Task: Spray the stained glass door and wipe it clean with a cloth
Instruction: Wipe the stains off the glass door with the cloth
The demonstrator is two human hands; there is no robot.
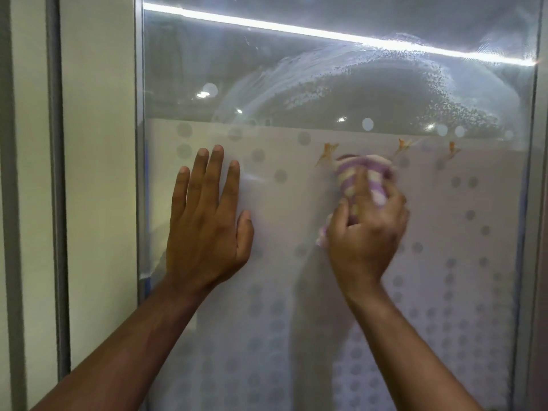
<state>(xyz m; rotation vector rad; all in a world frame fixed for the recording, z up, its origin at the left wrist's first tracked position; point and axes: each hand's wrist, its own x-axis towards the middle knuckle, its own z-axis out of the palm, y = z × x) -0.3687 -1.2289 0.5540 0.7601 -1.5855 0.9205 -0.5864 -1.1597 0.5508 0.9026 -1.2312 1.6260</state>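
At seven o'clock, left hand [207,221] laid flat on the glass door [281,292], fingers straight and slightly apart, thumb out to the side. At three o'clock of it, well apart, right hand [367,232] bunched around a purple-and-white striped cloth [366,176], fingers curled and pressing it against the frosted, dotted film. Just beyond the cloth, at eleven, one and two o'clock, three orange stains [326,152] along the film's upper edge. Farther up, at twelve o'clock, clear pane smeared with arcs of spray droplets [370,72]; bright light strip [326,34] reflected above.
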